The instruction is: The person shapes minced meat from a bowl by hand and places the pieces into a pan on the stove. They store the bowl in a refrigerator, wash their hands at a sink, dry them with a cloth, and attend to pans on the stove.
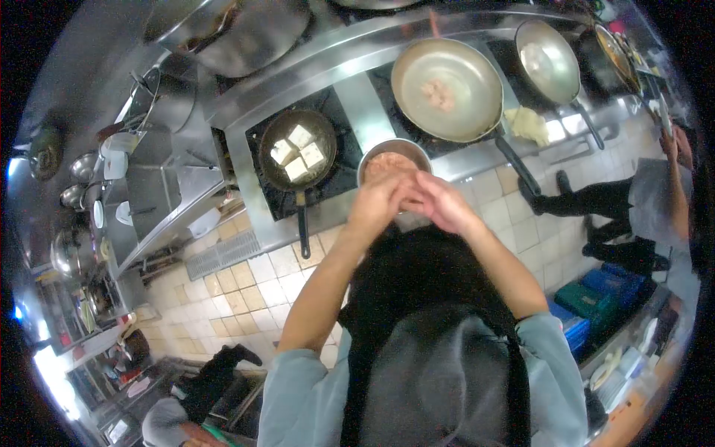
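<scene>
A metal bowl (425, 154) holds a pinkish, minced-looking mass (389, 161), and stands at the front edge of the stove. Over its near side, my left hand (381, 197) and my right hand (445, 203) are cupped against each other with curled fingers. Whatever lies between them is hidden by the fingers. To the left, a dark frying pan (281, 177) carries white blocks (301, 136) that look like tofu or cheese. A large pale frying pan (469, 74) at upper right has a small clump of pinkish pieces (438, 95) in it.
Another frying pan (547, 63) is farther right, with a crumpled yellowish cloth (527, 125) near its handle. Large pots (253, 37) stand at the back left. A metal counter (167, 175) runs along the left. Other people (659, 194) stand at right and lower left. Crates (588, 302) are at lower right.
</scene>
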Demonstrator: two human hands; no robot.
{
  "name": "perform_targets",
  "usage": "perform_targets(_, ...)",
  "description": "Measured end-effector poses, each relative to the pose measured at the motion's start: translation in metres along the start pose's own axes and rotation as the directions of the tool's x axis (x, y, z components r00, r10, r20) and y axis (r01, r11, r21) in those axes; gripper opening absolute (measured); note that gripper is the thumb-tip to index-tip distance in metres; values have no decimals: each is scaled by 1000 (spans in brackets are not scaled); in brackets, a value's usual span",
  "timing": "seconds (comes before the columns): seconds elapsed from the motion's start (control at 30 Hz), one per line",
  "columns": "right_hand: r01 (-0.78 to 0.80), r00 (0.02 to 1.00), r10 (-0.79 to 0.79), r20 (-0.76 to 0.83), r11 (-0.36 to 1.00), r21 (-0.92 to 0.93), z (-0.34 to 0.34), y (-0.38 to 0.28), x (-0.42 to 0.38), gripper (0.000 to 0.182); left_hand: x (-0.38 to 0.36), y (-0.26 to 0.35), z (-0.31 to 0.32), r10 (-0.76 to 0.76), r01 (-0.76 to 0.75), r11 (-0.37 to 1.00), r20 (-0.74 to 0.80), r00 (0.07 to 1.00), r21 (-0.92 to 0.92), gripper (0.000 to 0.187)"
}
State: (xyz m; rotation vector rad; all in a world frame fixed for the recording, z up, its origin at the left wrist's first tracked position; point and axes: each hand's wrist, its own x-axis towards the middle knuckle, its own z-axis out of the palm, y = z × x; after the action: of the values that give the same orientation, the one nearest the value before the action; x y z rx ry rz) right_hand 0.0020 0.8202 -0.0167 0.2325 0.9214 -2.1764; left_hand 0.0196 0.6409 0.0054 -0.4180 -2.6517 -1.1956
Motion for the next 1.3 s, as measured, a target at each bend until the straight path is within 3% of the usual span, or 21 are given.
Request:
perform_targets(0.1, -8, 1000, 7, -11, 999, -41, 9, -11, -11, 46, 11, 13, -24, -454, 488, 856, 203, 867, -172, 28)
perform_targets(0.2, -18, 1000, 16, -19, 997, -81, 14, -13, -15, 45, 3, 20, -10, -325, 387, 857, 226, 918, -340, 22)
perform_targets(0.23, -42, 999, 43, 19, 997, -60, 17, -14, -15, 44, 9, 17, -13, -36, 47, 997, 160, 986, -65, 29)
perform_targets(0.27, -68, 996, 70, 58, 997, -40, 19, -15, -14, 43, 9, 20, -15, -38, 49, 997, 158, 987, -66, 29)
perform_targets(0.33, -46, 998, 48, 26, 994, -96, 19, -15, -11, 42, 10, 26, -17, 80, -73, 976, -28, 996, 204, 36)
perform_targets(0.47, 15, 1000, -12, 15, 977, -211, 8, -11, -5, 39, 5, 29, -23, -86, 86, 996, -1, 996, 35, 41)
perform_targets(0.57, 27, 999, -23, 45, 996, -85, 9, -11, -4, 43, 1, 34, -21, 80, -83, 996, -84, 993, -31, 40)
perform_targets(0.63, -11, 998, 16, 59, 996, -88, 36, -25, -19, 46, -2, 22, -12, -108, 104, 992, -52, 993, -75, 34)
perform_targets(0.67, -48, 996, 54, 68, 995, -88, 45, -31, -24, 49, -1, 21, -12, -106, 102, 992, -54, 993, -77, 34)
perform_targets(0.73, -57, 994, 71, 83, 986, -159, 38, -35, -27, 53, 2, 22, -15, -365, 274, 805, -75, 928, -526, 28)
perform_targets(0.77, -66, 990, 92, 103, 971, -228, 34, -37, -27, 57, 0, 16, -13, -218, 147, 914, -152, 964, -378, 23)
perform_targets(0.8, -67, 990, 94, 106, 971, -231, 31, -38, -28, 57, -2, 16, -7, -219, 147, 914, -157, 963, -377, 23)
perform_targets(0.87, -71, 982, 110, 151, 968, -241, 28, -39, -32, 65, -5, 24, 7, -427, 324, 705, -13, 904, -631, 25)
perform_targets(0.9, -70, 983, 109, 151, 968, -242, 29, -44, -36, 65, -6, 21, 14, -426, 322, 705, -13, 905, -631, 25)
perform_targets(0.97, -50, 970, 135, 202, 925, -378, 32, -57, -48, 70, -3, 16, 32, -496, 344, 455, 87, 864, -821, 23)
perform_targets(1.0, -44, 972, 127, 198, 925, -378, 28, -62, -53, 70, 4, 22, 34, -489, 343, 454, 91, 867, -822, 23)
perform_targets(1.07, -17, 974, 98, 204, 931, -365, 16, -73, -66, 71, 21, 32, 33, -697, 246, -183, 302, 650, -952, 19)
perform_targets(1.13, 1, 983, 59, 171, 944, -331, -4, -82, -80, 70, 40, 30, 35, -720, 225, -182, 285, 632, -957, 17)
perform_targets(1.2, 25, 990, 16, 139, 956, -292, -28, -86, -93, 68, 58, 35, 38, -637, 291, -118, 297, 711, -950, 21)
perform_targets(1.27, 43, 999, -35, 39, 978, -206, -51, -87, -104, 62, 83, 53, 38, -641, 372, -73, 329, 693, -925, 20)
perform_targets(1.3, 53, 998, -46, 37, 979, -199, -57, -87, -109, 62, 94, 50, 44, -601, 463, 52, 343, 722, -885, 20)
